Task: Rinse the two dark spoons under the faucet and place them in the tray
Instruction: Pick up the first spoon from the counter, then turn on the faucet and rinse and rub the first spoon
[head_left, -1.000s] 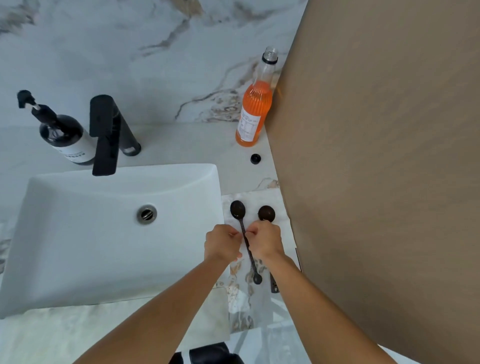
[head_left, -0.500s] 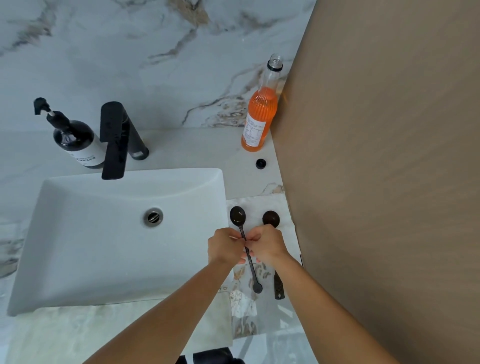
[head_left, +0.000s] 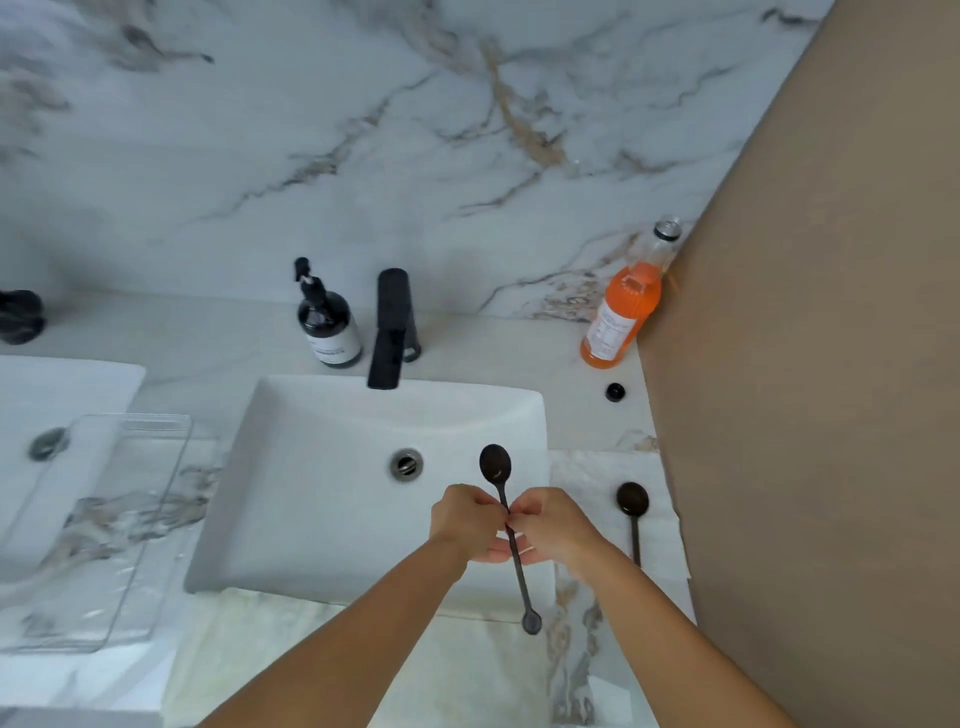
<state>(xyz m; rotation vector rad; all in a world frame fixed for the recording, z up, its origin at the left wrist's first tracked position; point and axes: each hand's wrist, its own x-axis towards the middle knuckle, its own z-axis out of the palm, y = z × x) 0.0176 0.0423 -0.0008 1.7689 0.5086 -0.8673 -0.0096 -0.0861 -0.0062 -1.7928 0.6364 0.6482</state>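
I hold one dark long-handled spoon over the right part of the white sink. My left hand and my right hand both pinch its handle at mid length, bowl pointing away from me. The second dark spoon lies on the counter to the right of the sink, untouched. The black faucet stands behind the basin with no water visible. A clear tray lies on the counter to the left of the sink.
A dark soap pump bottle stands left of the faucet. An open orange bottle and its black cap sit at the back right. A tan wall panel bounds the right side. A second basin is at far left.
Both hands have lifted the left spoon off the counter and carried it left over the sink. The camera view has swung left, bringing the clear tray and second basin into sight.
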